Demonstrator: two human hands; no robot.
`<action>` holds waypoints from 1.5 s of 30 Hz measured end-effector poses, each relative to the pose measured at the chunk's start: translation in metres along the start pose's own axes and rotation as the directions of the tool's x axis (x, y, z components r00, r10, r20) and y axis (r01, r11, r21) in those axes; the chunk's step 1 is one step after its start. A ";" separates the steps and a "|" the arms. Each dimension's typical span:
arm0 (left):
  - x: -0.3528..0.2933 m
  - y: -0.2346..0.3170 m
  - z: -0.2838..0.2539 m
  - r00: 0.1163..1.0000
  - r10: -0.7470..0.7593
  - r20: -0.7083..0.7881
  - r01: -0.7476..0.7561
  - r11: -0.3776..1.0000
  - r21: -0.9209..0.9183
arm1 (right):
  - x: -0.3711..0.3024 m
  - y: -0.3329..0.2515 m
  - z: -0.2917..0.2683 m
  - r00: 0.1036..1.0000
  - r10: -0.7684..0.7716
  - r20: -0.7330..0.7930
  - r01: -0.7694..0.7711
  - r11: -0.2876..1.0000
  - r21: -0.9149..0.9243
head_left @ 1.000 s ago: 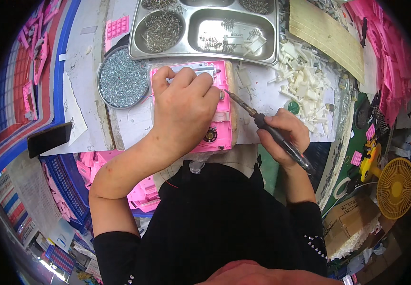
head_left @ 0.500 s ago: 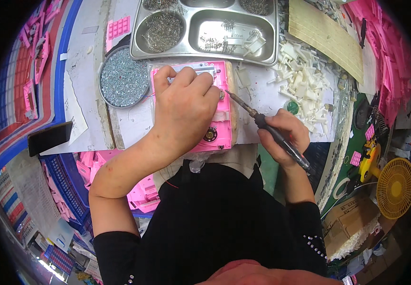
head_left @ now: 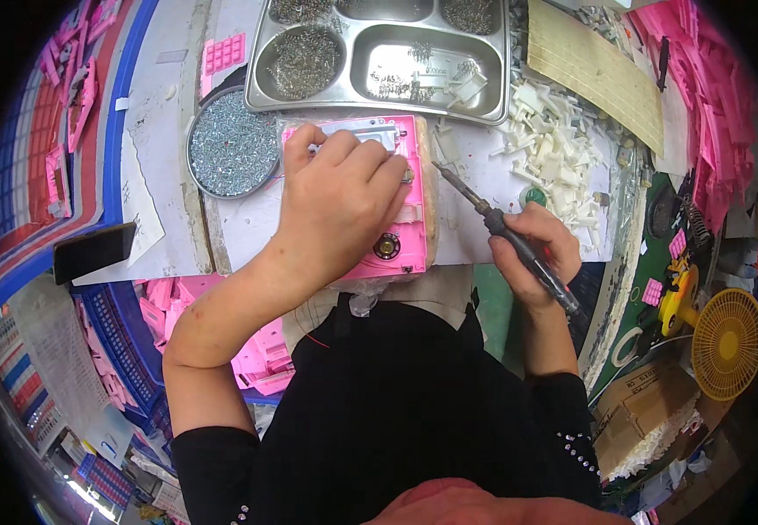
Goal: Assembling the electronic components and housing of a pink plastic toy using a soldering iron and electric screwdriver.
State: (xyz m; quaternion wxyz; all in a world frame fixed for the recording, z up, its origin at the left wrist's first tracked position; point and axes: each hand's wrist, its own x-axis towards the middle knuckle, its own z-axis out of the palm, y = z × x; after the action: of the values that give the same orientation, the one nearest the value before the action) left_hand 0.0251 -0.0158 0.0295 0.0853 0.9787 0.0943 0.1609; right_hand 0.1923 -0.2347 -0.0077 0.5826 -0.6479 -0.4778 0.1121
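pink casing (head_left: 410,245): lies on bench (head_left: 248,219), 12 o'clock from torso (head_left: 396,394) | left hand (head_left: 340,188): curled over the casing; grip hidden, cannot tell whether holding | right hand (head_left: 543,249): wrapped around soldering iron (head_left: 528,255); tip just beside casing's 2 o'clock edge | metal tray (head_left: 353,98): 12 o'clock from casing

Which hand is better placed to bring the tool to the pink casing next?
Probably the right hand: it holds the tool, tip near the pink casing; the left hand covers part of that casing.
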 end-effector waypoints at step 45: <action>-0.024 -0.038 0.006 0.898 -0.428 -0.106 0.237 0.672 -0.702 | 0.087 -0.026 0.105 0.983 0.149 0.107 -0.158 0.985 0.076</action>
State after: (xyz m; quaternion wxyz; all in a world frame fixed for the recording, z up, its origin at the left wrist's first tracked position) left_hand -0.0012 0.0155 0.0089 0.4476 0.8161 0.2183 0.2933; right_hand 0.1508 -0.1049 0.0195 0.5740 -0.6512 -0.4501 0.2094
